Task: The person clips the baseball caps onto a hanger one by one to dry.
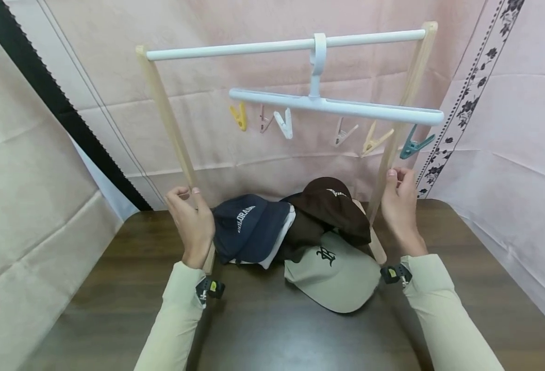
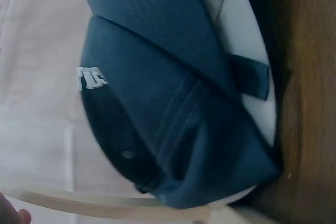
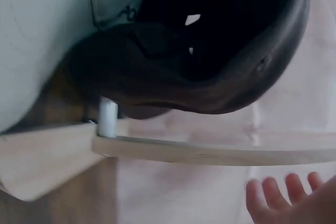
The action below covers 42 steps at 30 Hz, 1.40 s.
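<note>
A wooden stand with a white top bar [image 1: 235,49] rises behind a pile of caps. My left hand [image 1: 192,221] is at its left post [image 1: 167,111], fingers loosely bent and fingertips right beside the wood. On the other side my right hand [image 1: 399,203] is close to the right post [image 1: 409,90]; the right wrist view shows its bent fingers [image 3: 273,195] apart from the wood. From the bar hangs a pale blue clip hanger [image 1: 337,104], tilted down to the right. Under it are several clips, among them a yellow clip [image 1: 238,116] and a teal clip [image 1: 415,143].
Between the posts lie a navy cap [image 1: 249,226] with white lettering, a dark brown cap [image 1: 330,203] and a grey-green cap [image 1: 334,273], overlapping on the brown table [image 1: 263,330]. Pale cloth [image 1: 207,149] hangs behind and at both sides.
</note>
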### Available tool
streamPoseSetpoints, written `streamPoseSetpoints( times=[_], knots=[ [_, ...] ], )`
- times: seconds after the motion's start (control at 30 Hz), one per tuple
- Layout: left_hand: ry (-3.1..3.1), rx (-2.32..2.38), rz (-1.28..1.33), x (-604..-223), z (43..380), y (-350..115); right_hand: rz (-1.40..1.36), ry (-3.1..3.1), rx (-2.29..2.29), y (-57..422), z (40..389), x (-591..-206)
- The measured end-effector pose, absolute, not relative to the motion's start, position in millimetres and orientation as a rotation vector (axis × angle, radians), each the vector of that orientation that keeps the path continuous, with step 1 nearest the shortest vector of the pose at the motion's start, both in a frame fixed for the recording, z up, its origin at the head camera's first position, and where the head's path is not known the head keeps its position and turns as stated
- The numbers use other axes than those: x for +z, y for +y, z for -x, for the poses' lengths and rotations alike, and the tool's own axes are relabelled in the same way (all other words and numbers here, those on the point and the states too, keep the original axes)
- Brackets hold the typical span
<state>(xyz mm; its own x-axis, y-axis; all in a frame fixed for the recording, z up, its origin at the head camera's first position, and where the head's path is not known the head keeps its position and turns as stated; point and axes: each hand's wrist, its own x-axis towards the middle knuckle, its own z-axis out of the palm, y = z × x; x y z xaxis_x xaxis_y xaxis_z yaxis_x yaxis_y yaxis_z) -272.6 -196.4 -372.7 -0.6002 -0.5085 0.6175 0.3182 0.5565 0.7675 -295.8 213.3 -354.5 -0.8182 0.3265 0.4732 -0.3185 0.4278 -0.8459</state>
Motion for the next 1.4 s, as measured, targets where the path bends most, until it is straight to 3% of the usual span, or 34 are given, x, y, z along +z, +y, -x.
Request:
streamPoseSetpoints(
  times=[0.33,1.4],
  knots=[
    [-1.949,-1.492,-0.099,-382.4,294.6,-208.7,-0.144,-2.212,1.738,221.9,303.1,-366.6],
    [-2.005,-1.707,-0.098,-365.7,255.9,-224.1,-0.161,-2.095,2.077,225.1,274.7,-354.8]
  ],
)
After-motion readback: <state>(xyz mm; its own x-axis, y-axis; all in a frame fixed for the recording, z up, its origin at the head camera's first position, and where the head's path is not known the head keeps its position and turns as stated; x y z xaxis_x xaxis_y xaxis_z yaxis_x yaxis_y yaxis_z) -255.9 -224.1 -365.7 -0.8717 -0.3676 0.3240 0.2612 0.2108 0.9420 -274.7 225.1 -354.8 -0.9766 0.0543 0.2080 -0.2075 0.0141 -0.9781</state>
